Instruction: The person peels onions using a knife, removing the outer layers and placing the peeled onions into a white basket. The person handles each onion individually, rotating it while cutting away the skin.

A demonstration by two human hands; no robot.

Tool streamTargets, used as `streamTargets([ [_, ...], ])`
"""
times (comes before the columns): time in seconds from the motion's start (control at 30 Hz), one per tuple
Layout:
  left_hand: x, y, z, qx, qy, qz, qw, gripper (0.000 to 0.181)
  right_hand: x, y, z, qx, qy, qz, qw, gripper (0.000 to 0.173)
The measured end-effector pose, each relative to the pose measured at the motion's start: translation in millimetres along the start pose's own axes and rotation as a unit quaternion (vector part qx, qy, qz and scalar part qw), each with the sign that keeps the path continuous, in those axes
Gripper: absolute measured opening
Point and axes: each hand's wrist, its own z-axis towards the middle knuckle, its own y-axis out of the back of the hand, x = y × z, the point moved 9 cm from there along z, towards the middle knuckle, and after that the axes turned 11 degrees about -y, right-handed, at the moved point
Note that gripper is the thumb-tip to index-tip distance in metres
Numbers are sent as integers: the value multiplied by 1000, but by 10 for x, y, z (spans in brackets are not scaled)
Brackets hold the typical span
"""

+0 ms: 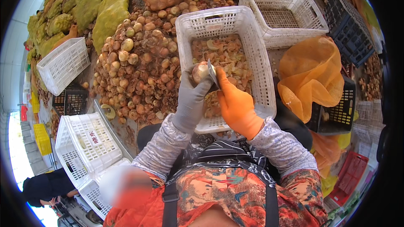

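My left hand point(192, 101), in a grey glove, holds a partly peeled onion point(199, 72) above a white plastic crate. In an orange glove, my right hand point(235, 101) grips a knife, its handle hidden in the fist. The knife blade point(212, 73) lies against the right side of the onion, where pale flesh shows. Beneath both hands, onion skins and peelings point(233, 50) cover the bottom of the white crate point(266, 78). A large heap of unpeeled onions point(139, 66) lies to the left of this crate.
Another white crate point(284, 31) stands behind on the right. An orange mesh bag point(311, 72) drapes over a black crate point(344, 113). Stacked white crates point(91, 142) stand at left, near a person in dark clothes point(47, 187). Filled mesh sacks point(110, 15) lie at the back.
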Motion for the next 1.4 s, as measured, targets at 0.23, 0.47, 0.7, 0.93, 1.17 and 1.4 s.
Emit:
streamTargets([
  [0.23, -32, 135, 82, 40, 19, 8, 999, 59, -734, -291, 175, 108, -174, 335, 920, 61],
  [0.47, 80, 117, 57, 105, 120, -189, 969, 61, -589, 29, 74, 67, -107, 227, 966, 60],
  [0.7, 63, -26, 22, 59, 69, -127, 988, 52, -35, 44, -76, -3, 55, 48, 997, 71],
  [0.93, 65, 84, 9, 24, 21, -32, 999, 62, -88, -6, 3, 11, 10, 108, 994, 60],
  [1.17, 18, -12, 39, 77, 51, -114, 989, 62, -1268, -392, 221, 70, -222, 288, 929, 61],
  [1.4, -145, 83, 111, 72, 65, -26, 995, 51, -109, 97, -29, 73, 101, 69, 990, 75],
])
